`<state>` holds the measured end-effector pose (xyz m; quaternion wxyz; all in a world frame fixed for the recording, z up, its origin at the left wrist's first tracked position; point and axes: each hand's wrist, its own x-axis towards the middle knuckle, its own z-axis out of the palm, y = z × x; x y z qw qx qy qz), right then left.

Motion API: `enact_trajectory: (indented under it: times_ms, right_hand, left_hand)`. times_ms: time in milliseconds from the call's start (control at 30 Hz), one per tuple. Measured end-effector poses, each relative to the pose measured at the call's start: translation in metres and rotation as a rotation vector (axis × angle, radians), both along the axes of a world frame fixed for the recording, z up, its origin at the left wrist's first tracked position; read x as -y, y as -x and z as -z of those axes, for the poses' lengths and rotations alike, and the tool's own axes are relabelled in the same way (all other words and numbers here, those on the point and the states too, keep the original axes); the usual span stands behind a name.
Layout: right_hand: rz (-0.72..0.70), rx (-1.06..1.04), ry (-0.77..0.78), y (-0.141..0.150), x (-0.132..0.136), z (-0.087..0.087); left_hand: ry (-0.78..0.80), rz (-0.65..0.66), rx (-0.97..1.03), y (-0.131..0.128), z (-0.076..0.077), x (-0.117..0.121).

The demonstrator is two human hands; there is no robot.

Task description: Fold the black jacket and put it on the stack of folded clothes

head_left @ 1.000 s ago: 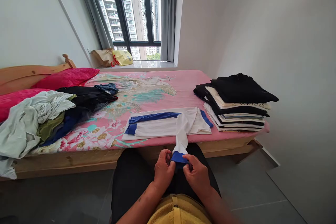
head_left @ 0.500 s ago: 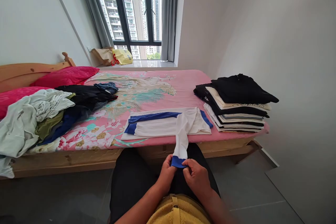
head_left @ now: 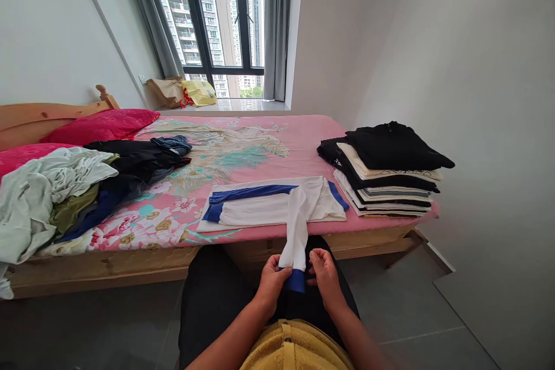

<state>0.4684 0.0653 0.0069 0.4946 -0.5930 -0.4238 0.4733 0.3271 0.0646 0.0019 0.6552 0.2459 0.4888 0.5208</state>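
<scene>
A white shirt with blue trim (head_left: 269, 208) lies partly folded near the front edge of the bed (head_left: 243, 150). One long white sleeve hangs off the edge toward me, ending in a blue cuff (head_left: 296, 280). My left hand (head_left: 271, 277) pinches the cuff's left side. Just right of the cuff, my right hand (head_left: 323, 272) is curled with its fingertips pressed together close by; whether it still touches the cloth is unclear.
A tall stack of folded clothes (head_left: 388, 169) sits on the bed's right end. A loose heap of unfolded clothes (head_left: 78, 191) covers the left side, with pink pillows (head_left: 99, 125) behind. Bags (head_left: 186, 92) rest on the window sill. A wall stands close on the right.
The cuff now hangs straight down instead of being stretched flat between both hands. My right hand has slipped to the right of it while the left keeps its pinch.
</scene>
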Motion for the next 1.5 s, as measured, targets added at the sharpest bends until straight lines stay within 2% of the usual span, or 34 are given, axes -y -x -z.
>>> enact_trajectory:
  times_ms: [67,133,200,267,400,633,800,900,1100,1267,1400,1500]
  right_hand:
    - [-0.028,-0.301,0.262,0.0,-0.013,0.005]
    - [-0.118,-0.537,0.421,0.004,-0.023,0.012]
    - [-0.131,-0.676,0.43,0.011,-0.028,0.021]
    - [-0.067,-0.736,0.378,0.017,-0.031,0.03]
    - [0.002,-0.742,0.359,0.021,-0.033,0.043]
    - [0.058,-0.701,0.316,0.015,-0.037,0.05]
    - [0.159,-0.702,0.287,0.013,-0.037,0.059]
    - [0.218,-0.71,0.271,0.012,-0.038,0.064]
    - [0.186,-0.719,0.205,0.013,-0.038,0.057]
    - [0.287,-0.638,0.112,0.016,-0.03,0.049]
    - [0.152,-0.65,0.124,0.017,-0.027,0.05]
    - [0.188,-0.593,0.163,0.013,-0.029,0.053]
  left_hand:
    - [-0.059,0.011,-0.05,-0.002,0.0,0.0]
    - [-0.088,0.013,-0.091,-0.002,0.001,0.0]
    - [-0.078,0.013,-0.114,-0.001,0.004,-0.002]
    - [-0.055,0.019,-0.143,0.001,0.009,-0.007]
    - [-0.012,0.023,-0.226,0.001,0.019,-0.025]
    - [0.031,0.0,-0.259,-0.013,0.022,-0.057]
    - [0.051,-0.072,-0.207,-0.012,0.026,-0.063]
    - [0.099,-0.068,-0.153,-0.008,0.027,-0.064]
    - [0.102,0.007,-0.088,-0.01,0.027,-0.068]
    - [0.042,-0.086,-0.128,-0.016,0.029,-0.071]
    - [0.001,-0.129,-0.205,-0.019,0.03,-0.072]
    - [-0.049,-0.106,-0.281,-0.018,0.028,-0.073]
